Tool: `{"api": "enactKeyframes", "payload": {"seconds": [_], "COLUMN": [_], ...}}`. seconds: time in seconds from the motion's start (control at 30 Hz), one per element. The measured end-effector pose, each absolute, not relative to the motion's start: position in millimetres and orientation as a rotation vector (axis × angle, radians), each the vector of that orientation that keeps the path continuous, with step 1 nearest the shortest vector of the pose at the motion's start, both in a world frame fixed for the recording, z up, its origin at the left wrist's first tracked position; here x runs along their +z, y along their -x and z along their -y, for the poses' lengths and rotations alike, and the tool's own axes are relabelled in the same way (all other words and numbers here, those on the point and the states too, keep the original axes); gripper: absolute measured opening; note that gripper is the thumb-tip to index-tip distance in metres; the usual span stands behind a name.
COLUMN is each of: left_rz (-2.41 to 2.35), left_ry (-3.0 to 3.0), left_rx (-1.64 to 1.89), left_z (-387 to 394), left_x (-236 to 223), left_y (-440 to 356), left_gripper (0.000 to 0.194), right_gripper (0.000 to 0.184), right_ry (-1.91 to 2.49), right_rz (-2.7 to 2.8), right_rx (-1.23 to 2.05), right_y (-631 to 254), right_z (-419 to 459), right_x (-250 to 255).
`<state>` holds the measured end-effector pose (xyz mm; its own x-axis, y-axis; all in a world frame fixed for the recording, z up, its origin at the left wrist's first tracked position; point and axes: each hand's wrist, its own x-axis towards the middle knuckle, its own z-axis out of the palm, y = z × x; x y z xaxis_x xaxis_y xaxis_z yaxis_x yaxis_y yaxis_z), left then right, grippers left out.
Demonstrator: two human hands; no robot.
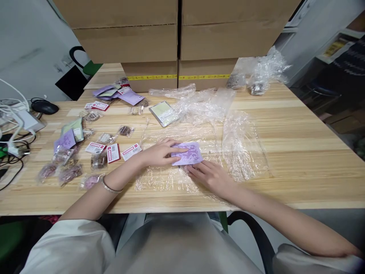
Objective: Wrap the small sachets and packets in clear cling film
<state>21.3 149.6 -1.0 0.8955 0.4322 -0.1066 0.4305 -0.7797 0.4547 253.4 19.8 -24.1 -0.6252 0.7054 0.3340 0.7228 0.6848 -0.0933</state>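
A flat purple packet (194,153) with a darker printed pattern lies under my left hand (162,153), whose fingers and thumb press on its left side. At the packet's lower right edge is my right hand (212,177), fingers bent and drawn together. A small dark bit shows beneath the packet by those fingertips; its kind is hidden. Both hands are over a crumpled clear plastic bag (159,179) spread on the table. More clear plastic wrap (242,148) lies to the right, and a green-and-silver packet (164,113) rests behind the hands.
Small bagged items (70,174), white-and-red tags (113,153) and a purple packet pile (129,96) cover the table's left side. Cardboard boxes (151,42) stand at the back. Bundled plastic (262,72) sits back right. A black mouse (45,106) and cables (17,129) are far left.
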Motion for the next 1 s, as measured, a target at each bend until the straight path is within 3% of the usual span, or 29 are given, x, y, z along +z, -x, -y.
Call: {"api": "enactKeyframes", "payload": {"seconds": [0.17, 0.3, 0.4, 0.5, 0.57, 0.63, 0.8, 1.0], "left_rz": [-0.612, -0.647, -0.651, -0.739, -0.785, -0.795, -0.809, -0.655], "left_ry": [-2.594, -2.599, -2.588, -2.573, -2.578, -2.605, -2.667, -2.738], "left_rx": [0.098, 0.188, 0.037, -0.067, -0.090, -0.079, 0.047, 0.103], "left_z": [-143.0, -125.7, -114.0, -105.2, -99.6, -94.4, -89.4, -92.6], "left_x": [8.2, 26.6, 30.6, 25.3, 21.6, 19.3, 13.8, -0.1], "left_y": [-14.9, 15.8, 52.0, 82.6, 93.4, 96.4, 93.3, 92.2], "left_gripper": [0.046, 0.042, 0.034, 0.051, 0.060, 0.061, 0.047, 0.055], "right_gripper": [0.025, 0.023, 0.043, 0.066, 0.071, 0.066, 0.035, 0.022], "right_ry": [1.229, 1.049, 1.101, 1.134, 1.133, 1.126, 1.118, 1.507], "right_rz": [2.478, 2.636, 2.679, 2.690, 2.676, 2.674, 2.643, 2.253], "right_rx": [0.031, 0.472, 0.663, 0.657, 0.625, 0.535, 0.242, 0.617], "right_y": [-256.1, -281.8, -306.3, -322.8, -326.2, -324.5, -316.3, -311.4], "right_z": [-14.3, -4.4, 7.4, 17.0, 20.9, 22.9, 17.8, -11.6], "right_x": [-18.0, 2.9, 9.5, 4.6, -0.9, -6.2, -15.4, -10.6]}}
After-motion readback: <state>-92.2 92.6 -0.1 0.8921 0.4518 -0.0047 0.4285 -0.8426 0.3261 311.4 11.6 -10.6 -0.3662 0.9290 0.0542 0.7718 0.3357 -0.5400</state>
